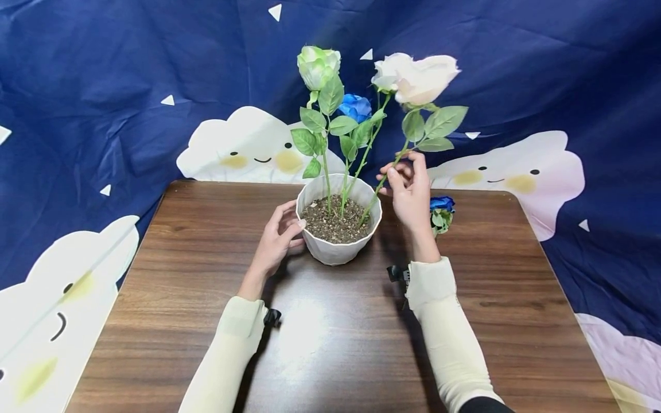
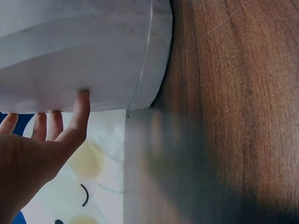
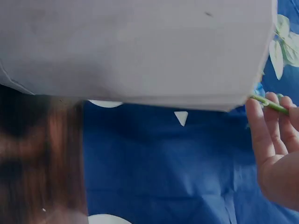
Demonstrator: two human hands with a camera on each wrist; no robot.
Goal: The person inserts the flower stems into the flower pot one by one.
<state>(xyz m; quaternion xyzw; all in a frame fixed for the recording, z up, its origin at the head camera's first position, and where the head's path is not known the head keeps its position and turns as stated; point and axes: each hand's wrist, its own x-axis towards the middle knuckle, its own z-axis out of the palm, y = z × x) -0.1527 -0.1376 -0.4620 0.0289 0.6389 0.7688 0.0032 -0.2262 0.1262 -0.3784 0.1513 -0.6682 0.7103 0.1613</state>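
Note:
A white faceted flower pot (image 1: 338, 252) filled with soil (image 1: 330, 226) stands on the table in the head view. My left hand (image 1: 277, 238) rests against its left side; in the left wrist view the fingertips (image 2: 83, 95) touch the wall. With thumb and fingers, my right hand (image 1: 411, 192) pinches the green stem (image 3: 271, 105) of a large white rose (image 1: 428, 80), which leans right with its lower end in the soil. Also standing in the pot are a pale green rose (image 1: 318, 67), a blue rose (image 1: 355, 107) and another white rose (image 1: 391, 71).
A second blue rose (image 1: 442, 203) lies on the brown wooden table (image 1: 206, 264) beyond my right wrist, partly hidden by it. Behind the table hangs a dark blue cloth (image 1: 227, 63) with smiling clouds. A small black device (image 1: 272, 317) sits at each cuff.

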